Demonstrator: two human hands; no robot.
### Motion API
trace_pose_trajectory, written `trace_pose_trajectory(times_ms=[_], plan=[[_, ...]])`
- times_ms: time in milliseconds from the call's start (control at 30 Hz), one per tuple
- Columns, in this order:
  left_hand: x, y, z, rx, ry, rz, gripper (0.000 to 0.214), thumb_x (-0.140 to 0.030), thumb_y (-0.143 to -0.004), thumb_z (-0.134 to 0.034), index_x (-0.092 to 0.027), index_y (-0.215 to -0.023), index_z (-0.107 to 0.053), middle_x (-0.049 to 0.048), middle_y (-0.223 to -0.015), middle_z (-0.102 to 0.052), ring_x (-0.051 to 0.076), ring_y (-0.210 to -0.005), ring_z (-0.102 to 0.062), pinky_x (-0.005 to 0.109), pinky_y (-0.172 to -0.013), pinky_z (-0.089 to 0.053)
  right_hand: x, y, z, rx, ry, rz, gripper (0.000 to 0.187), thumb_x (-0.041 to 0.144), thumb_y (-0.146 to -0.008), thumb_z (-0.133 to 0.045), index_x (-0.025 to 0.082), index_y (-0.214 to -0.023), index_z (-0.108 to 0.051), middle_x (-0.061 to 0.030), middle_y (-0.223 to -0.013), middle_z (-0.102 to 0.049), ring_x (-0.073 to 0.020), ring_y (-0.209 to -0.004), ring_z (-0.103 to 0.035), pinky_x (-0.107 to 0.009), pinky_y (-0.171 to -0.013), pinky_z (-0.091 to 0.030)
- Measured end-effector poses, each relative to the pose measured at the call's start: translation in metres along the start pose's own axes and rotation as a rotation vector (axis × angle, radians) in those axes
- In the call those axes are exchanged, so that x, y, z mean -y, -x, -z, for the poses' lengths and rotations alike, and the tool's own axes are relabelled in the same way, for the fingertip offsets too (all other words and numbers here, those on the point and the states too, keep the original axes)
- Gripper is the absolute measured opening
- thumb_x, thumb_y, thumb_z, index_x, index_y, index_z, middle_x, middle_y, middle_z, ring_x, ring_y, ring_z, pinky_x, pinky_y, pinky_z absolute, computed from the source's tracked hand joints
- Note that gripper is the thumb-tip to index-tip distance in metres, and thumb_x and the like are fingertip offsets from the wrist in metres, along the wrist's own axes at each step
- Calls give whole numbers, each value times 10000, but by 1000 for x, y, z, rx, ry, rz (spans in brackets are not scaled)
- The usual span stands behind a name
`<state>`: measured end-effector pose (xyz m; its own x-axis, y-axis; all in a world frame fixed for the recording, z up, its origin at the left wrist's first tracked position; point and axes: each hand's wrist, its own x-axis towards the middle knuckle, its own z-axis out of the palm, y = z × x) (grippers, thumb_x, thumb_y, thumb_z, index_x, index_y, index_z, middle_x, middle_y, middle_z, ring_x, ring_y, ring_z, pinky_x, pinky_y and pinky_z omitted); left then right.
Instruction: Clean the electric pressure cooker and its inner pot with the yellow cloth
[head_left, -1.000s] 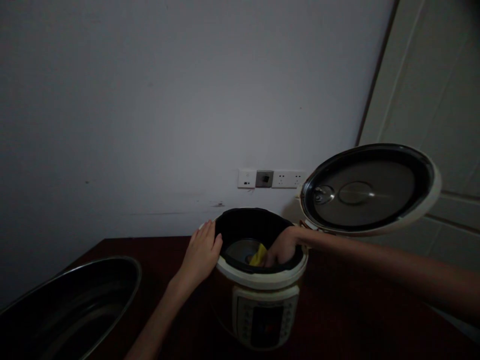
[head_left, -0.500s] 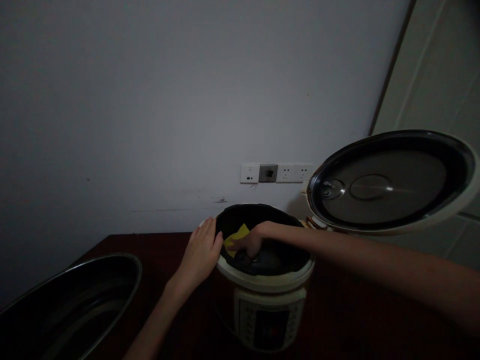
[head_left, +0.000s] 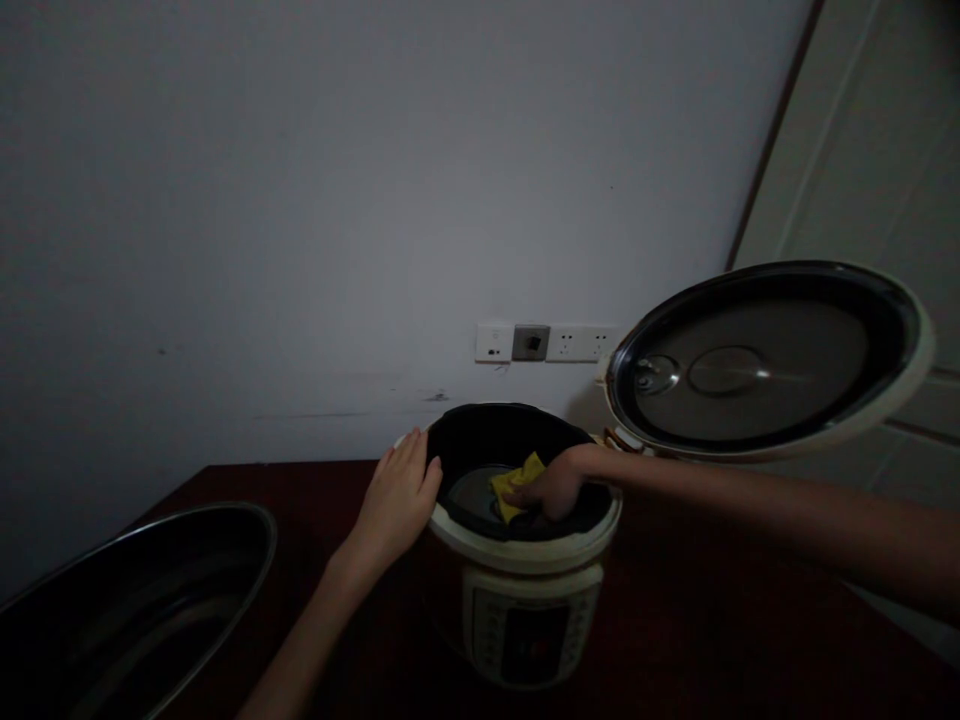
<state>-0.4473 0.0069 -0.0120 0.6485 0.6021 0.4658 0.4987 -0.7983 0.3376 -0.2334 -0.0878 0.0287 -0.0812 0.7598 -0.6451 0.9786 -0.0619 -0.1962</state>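
A white electric pressure cooker (head_left: 517, 560) stands with its round lid (head_left: 757, 375) swung up to the right. Inside its dark pot, my right hand (head_left: 559, 485) is closed on a yellow cloth (head_left: 516, 487), low near the pot's bottom at the right side. Part of that hand's fingers is hidden by the cloth and the shadow. My left hand (head_left: 401, 490) lies on the left of the cooker's rim, its fingers stretched out and its thumb apart from them, holding nothing else.
At the lower left sits a large dark metal basin (head_left: 271, 560) with a shiny rim. Both stand on a dark red table (head_left: 315, 490) against a pale wall (head_left: 337, 200). Wall sockets (head_left: 574, 343) are behind the cooker. The raised lid takes up space on the right.
My right hand has moved the yellow cloth from the pot's left side toward the right, uncovering the pot's bottom. My left hand stays on the rim. The view has shifted slightly.
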Motion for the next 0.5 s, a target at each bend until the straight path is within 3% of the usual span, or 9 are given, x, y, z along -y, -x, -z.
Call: trace_pose_trajectory(times_ms=[67,200,333,500], plan=[[1,0,0,11,0,-7,559,-328,-910,-239,-13,-1349,-382,205,-1443,-350,249,-1353,-309,437,-1107,-242,9,8,1,109,-2,19,748,242,-683,-656,193,-1379,-386,-105,-1425,-379,-280,-1333,-318,-391,-1082,-265],[3,0,1,23,4,-24,571,-349,-910,-240,-14,-1352,-379,204,-1451,-332,241,-1365,-281,432,-1116,-218,22,10,5,182,30,73,780,130,-692,-611,176,-1418,-330,-110,-1527,-181,-292,-1398,-148,-391,-1135,-145],[2,-5,10,50,62,18,568,-422,-890,-318,-74,-1323,-439,181,-1408,-424,258,-1323,-367,422,-1085,-283,27,-1,10,169,114,106,748,86,-716,-551,154,-1425,-323,-121,-1528,-176,-294,-1398,-145,-411,-1137,-154],[4,-21,18,-2,102,35,399,-344,-904,-298,-159,-1085,-602,117,-1115,-663,240,-1088,-582,429,-1057,-302,31,-36,11,49,140,298,725,24,-682,-542,209,-1370,-410,-55,-1500,-281,-235,-1391,-206,-378,-1145,-170]])
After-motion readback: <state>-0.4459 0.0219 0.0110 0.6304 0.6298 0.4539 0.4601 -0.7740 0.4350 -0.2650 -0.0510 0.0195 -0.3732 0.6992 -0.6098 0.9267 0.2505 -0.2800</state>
